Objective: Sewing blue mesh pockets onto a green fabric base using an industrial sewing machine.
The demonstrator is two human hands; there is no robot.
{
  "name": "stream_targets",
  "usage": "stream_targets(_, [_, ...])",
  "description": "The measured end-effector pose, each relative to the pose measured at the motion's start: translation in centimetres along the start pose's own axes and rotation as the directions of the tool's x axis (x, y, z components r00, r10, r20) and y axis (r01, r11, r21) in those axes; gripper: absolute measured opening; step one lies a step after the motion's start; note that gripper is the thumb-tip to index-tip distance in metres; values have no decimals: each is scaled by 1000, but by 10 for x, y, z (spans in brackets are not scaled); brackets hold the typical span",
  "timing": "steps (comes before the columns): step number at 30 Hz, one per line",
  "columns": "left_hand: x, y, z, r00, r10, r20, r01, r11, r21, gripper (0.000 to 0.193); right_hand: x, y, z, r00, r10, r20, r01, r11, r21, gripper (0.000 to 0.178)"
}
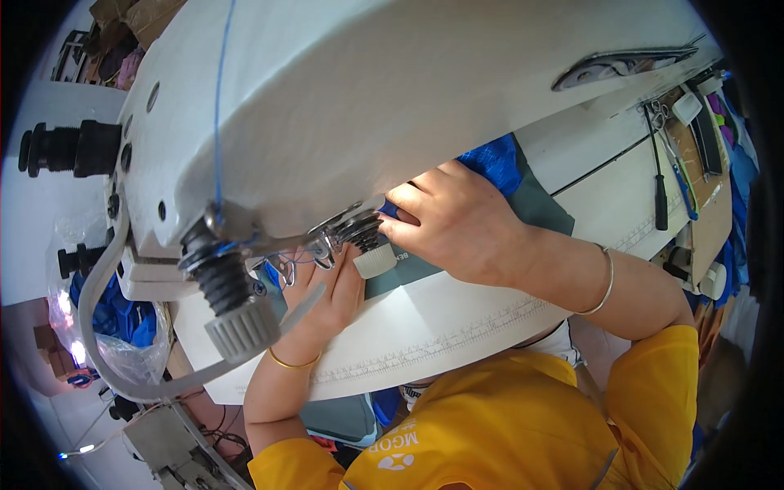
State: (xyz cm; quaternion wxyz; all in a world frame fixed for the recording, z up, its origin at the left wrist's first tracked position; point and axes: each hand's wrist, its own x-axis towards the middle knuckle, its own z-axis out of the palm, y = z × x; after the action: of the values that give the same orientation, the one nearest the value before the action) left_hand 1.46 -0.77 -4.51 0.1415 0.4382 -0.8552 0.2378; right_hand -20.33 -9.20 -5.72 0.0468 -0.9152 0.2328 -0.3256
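A white sewing machine head [327,106] fills the upper view. Below its edge, my right hand [465,224] bends over blue fabric [494,163], thumb and forefinger drawn together at the cloth. Their tips are partly hidden by the machine. A grey-green cloth [543,204] lies under and beside this hand. My left hand [331,290] rests at the cloth's left side, behind the thread tension knobs [376,257]. Those parts cover most of its fingers, so I cannot tell its grip. Blue thread [218,122] runs down the machine's front to a larger tension knob [241,327].
The white machine table [457,327] has a ruler scale along its near edge. A black-handled screwdriver [660,196], scissors [657,114] and a tray [710,216] lie at the right. At left, a clear plastic bag [155,355] holds blue cloth.
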Motion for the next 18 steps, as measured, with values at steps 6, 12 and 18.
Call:
stream_targets(6, [-3, 10, -4, 987, -141, 79, 148, 986, -82, 33, -6, 0, -3, 1000, -8, -28, 8, 1000, 12, 20])
stream_targets(12, [14, 7, -5, 997, -70, 41, 71, 997, -33, 26, -14, -15, -41, 999, -48, -16, 45, 989, -140, 26])
stream_targets(18, [-1, 7, -14, 972, -232, -38, 227, 968, -106, 27, -85, 23, -119, 919, 386, -76, -387, 851, -354, 18])
